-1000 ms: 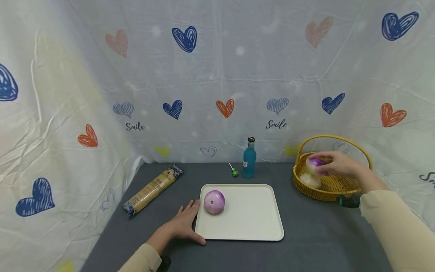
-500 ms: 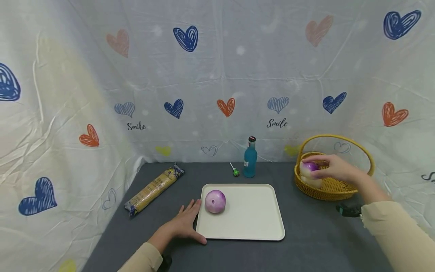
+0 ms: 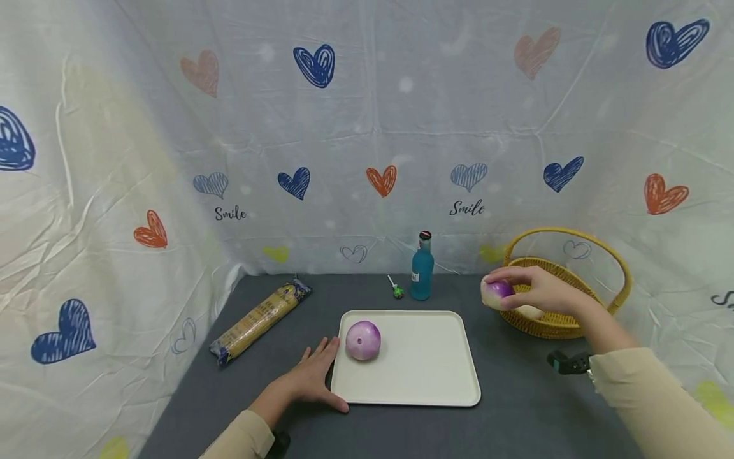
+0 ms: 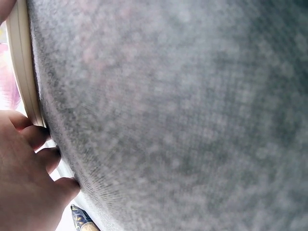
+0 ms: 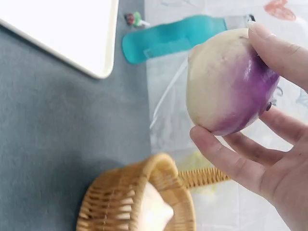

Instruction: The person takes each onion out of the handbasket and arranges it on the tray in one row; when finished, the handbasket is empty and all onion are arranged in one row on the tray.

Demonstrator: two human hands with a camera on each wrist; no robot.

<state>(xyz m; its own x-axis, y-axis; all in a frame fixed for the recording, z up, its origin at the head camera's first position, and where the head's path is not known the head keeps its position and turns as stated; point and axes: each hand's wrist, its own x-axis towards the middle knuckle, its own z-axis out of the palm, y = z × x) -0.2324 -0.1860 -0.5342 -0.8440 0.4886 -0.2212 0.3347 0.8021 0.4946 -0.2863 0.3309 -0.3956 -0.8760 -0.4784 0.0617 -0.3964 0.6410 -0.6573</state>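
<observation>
Closely seen from the right wrist, with the cream flank and purple shoulder of a turnip [image 5: 228, 84] plus the pointed tip of a pale vegetable [image 5: 155, 211] inside the wicker basket [image 5: 107, 202]; from the head, partly covered by the right hand [image 3: 533, 290]. From the head alone, taking in both hands together, with a second purple turnip [image 3: 363, 340] on the left part of the white tray [image 3: 418, 366] and the full length of a golden packet [image 3: 260, 320]. From the left wrist, limited mostly to blurred grey cloth [image 4: 183, 115], tray rim, fingers and one end of that packet. Rounded and glossy, fading from vivid purple into cream, with faint bumps on the pale side and a small dark stub at the purple end. Held aloft, clasped between the right thumb and fingers, over the basket's left edge as seen from the head. Well apart from the left hand [image 3: 314, 377], laid against the tray's left edge with fingers extended and thumb spread near the front corner.
</observation>
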